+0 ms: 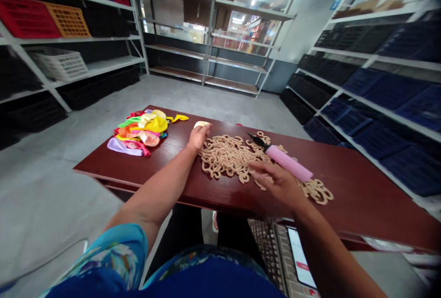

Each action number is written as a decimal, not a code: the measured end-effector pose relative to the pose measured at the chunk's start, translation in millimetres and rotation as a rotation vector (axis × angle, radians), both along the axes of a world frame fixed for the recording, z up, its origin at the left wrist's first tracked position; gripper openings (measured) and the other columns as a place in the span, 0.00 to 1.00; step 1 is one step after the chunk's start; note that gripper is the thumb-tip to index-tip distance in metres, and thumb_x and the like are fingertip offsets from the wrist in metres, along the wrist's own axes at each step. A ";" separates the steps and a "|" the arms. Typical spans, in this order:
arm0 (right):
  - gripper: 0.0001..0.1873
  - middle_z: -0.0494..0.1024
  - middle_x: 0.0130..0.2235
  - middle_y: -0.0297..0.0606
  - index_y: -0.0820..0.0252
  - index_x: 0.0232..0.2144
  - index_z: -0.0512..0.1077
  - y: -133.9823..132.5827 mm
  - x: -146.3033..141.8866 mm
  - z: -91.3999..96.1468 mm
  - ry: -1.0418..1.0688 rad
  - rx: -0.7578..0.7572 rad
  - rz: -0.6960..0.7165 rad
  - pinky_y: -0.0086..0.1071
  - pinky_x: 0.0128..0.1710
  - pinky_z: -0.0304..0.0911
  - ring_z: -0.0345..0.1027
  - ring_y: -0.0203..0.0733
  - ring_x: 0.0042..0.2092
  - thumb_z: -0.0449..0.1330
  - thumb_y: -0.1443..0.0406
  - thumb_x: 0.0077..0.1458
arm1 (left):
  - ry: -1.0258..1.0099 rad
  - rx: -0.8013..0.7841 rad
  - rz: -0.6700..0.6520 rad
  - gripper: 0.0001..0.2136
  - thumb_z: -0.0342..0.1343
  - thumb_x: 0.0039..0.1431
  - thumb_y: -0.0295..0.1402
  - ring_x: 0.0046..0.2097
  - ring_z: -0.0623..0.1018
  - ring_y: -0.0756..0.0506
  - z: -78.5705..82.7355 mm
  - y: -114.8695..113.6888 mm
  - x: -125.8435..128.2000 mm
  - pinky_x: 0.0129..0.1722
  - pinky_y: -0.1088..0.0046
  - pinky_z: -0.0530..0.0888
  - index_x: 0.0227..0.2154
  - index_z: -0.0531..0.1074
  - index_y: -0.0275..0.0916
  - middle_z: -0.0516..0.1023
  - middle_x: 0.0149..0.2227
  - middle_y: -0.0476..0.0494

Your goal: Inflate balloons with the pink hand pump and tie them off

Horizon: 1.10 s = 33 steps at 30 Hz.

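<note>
My left hand (198,137) rests on the dark red table (138,169) with its fingers curled around a small cream-coloured object (201,124). Right beside it lies a tangled heap of beige cord (227,155). My right hand (275,185) hovers over the near edge of that heap with its fingers spread, a little blurred. A pink hand pump with a black nozzle (285,161) lies across the cord just beyond my right hand. A pile of flat, uninflated balloons in many colours (143,132) lies at the table's left end.
A keyboard (272,252) and a phone with a lit screen (300,257) sit below the table's near edge by my right arm. Metal shelving with black, blue, red and orange crates lines both sides and the back. Grey floor surrounds the table.
</note>
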State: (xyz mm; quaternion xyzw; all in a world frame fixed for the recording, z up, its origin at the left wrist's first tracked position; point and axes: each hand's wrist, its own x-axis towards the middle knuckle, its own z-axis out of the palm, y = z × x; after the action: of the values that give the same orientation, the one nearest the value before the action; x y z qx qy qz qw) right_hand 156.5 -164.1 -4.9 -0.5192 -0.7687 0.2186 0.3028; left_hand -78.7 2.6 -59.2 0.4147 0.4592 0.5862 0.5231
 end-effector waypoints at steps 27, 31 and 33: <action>0.26 0.69 0.50 0.46 0.60 0.53 0.60 123.9 19.5 -29.7 -0.511 0.394 -0.089 0.43 0.48 0.55 0.61 0.49 0.50 0.55 0.60 0.51 | -1.011 -0.012 0.041 0.09 0.46 0.58 0.21 0.34 0.76 0.52 -5.6 46.3 -16.3 0.34 0.74 0.74 0.38 0.67 0.36 0.76 0.36 0.44; 0.26 0.68 0.51 0.46 0.59 0.53 0.60 123.4 18.0 -45.5 -0.550 0.406 -0.075 0.44 0.48 0.53 0.60 0.51 0.50 0.55 0.59 0.52 | -1.015 -0.005 0.040 0.08 0.47 0.57 0.20 0.36 0.76 0.51 -2.2 44.0 -9.9 0.37 0.72 0.74 0.37 0.67 0.35 0.76 0.36 0.43; 0.26 0.67 0.52 0.46 0.60 0.53 0.60 122.8 18.6 -48.8 -0.562 0.398 -0.082 0.44 0.48 0.53 0.59 0.51 0.51 0.54 0.59 0.52 | -1.005 -0.009 0.039 0.08 0.47 0.57 0.20 0.36 0.76 0.51 -0.6 42.8 -7.8 0.38 0.71 0.74 0.37 0.67 0.35 0.76 0.36 0.43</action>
State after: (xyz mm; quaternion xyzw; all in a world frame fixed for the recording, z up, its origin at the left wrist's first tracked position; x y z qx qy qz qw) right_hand 175.1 -41.2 -53.7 -0.5202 -0.8282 -0.0995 0.1832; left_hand -86.5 45.4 -59.9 0.0703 0.1606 0.7210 0.6704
